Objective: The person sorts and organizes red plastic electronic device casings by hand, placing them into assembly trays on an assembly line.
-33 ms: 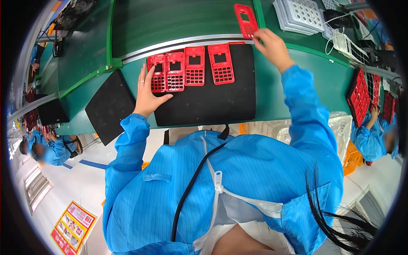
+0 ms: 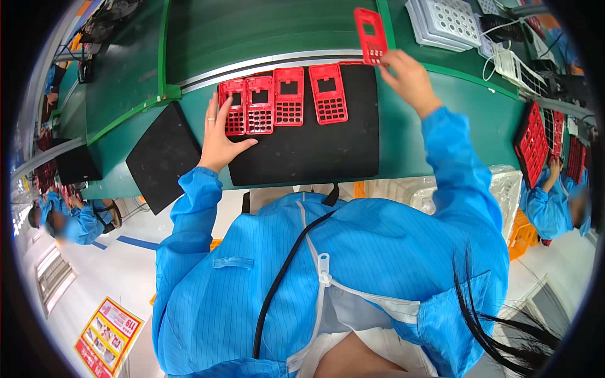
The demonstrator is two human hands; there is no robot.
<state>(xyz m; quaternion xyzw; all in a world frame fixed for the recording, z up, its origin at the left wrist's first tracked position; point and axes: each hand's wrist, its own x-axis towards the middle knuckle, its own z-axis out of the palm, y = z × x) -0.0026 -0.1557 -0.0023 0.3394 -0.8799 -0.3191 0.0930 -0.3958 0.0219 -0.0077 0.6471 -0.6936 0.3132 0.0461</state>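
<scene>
My right hand point(image 2: 406, 75) pinches the lower end of a red plastic housing point(image 2: 372, 38), raised over the far side of the bench. The part has a screen window and rows of small key holes. On a black mat point(image 2: 309, 157) lies a row of similar housings, including one at the right end point(image 2: 328, 101), one in the middle point(image 2: 288, 97) and one farther left point(image 2: 259, 104). My left hand point(image 2: 218, 138) is open, thumb spread, its fingers over the leftmost housing point(image 2: 234, 123) and partly covering it. At the mat's far right edge, a red strip point(image 2: 351, 63) peeks out.
A second black mat point(image 2: 165, 160) lies tilted at the left. Green bench surface point(image 2: 409, 138) surrounds the mats, with a metal rail point(image 2: 252, 67) behind. Stacked white trays point(image 2: 444, 25) stand far right, near a white wire rack point(image 2: 513, 69). Co-workers sit at both sides.
My right hand has shifted slightly to the right with the red housing. My left hand and the row on the mat look nearly the same.
</scene>
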